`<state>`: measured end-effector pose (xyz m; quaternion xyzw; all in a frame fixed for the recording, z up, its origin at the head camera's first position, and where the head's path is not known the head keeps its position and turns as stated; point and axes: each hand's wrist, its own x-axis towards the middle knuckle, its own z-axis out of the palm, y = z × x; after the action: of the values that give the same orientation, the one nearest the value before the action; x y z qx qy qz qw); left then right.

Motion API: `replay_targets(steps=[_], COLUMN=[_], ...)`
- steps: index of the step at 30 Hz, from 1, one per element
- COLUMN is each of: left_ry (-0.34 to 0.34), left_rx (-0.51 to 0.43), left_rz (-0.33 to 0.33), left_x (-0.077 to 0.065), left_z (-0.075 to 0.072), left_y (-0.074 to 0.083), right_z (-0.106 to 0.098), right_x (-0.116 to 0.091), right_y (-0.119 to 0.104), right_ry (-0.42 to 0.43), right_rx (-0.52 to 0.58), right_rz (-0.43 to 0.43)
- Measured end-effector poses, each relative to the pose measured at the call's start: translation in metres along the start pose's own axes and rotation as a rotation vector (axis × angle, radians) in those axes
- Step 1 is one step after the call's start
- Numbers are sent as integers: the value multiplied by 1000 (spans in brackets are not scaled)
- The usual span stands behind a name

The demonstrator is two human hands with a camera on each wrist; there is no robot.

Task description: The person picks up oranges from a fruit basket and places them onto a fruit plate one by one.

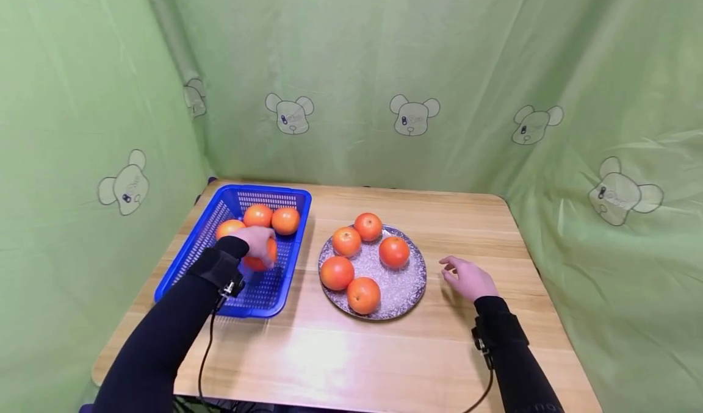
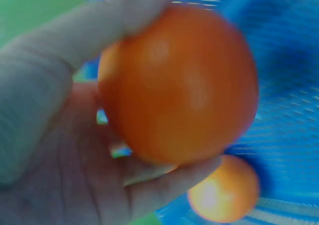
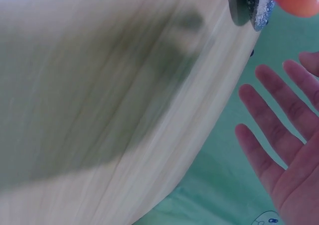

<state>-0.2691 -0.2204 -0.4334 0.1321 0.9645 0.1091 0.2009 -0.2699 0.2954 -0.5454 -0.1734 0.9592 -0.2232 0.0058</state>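
Observation:
My left hand (image 1: 255, 240) grips an orange (image 2: 179, 85) over the blue plastic basket (image 1: 258, 292). In the left wrist view the thumb lies along one side of the fruit and fingers curl round the other. Three other oranges show in the basket: one at the back (image 1: 258, 215), one at the back right (image 1: 286, 221), one partly behind the hand (image 1: 229, 227). On the speckled round plate (image 1: 402, 286) sit several oranges (image 1: 364, 295). My right hand (image 1: 470, 278) hovers right of the plate, holding nothing, its fingers apart in the right wrist view (image 3: 294, 150).
Basket and plate stand side by side on a wooden table (image 1: 340, 364), with a strip of tabletop between them. Green curtains (image 1: 351, 47) with printed bear heads surround the table at the back and sides. A cable (image 1: 205, 355) hangs from the left wrist strap.

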Motion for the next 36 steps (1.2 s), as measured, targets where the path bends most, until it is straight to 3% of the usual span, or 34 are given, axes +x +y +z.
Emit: replay_targets(steps=[6,9,12,17,24,31,36], left_ry=[417,547,619,614,556,492,450], left_rx=[-150,-304,-466,-653,-765,-840,-851], left_rz=[-34,-36,-1,57,156,206,207], left_x=[1,2,3,6,11,13,13], left_z=[-8,-7,-2,10,32,48,56], left_y=[18,40,65,107,157,188,199], right_z=[-5,-10,-15,-22,-18,2,16], right_x=[9,12,16,19,22,25,24], right_y=[-16,-29,-45,-77,-123,-146,-148], right_ry=[44,87,139,196,314,457,491], right_rx=[-36,-60,-76,-78,-50,-3,74], right_rz=[-29,-54,-90,-169,-402,-652,-700])
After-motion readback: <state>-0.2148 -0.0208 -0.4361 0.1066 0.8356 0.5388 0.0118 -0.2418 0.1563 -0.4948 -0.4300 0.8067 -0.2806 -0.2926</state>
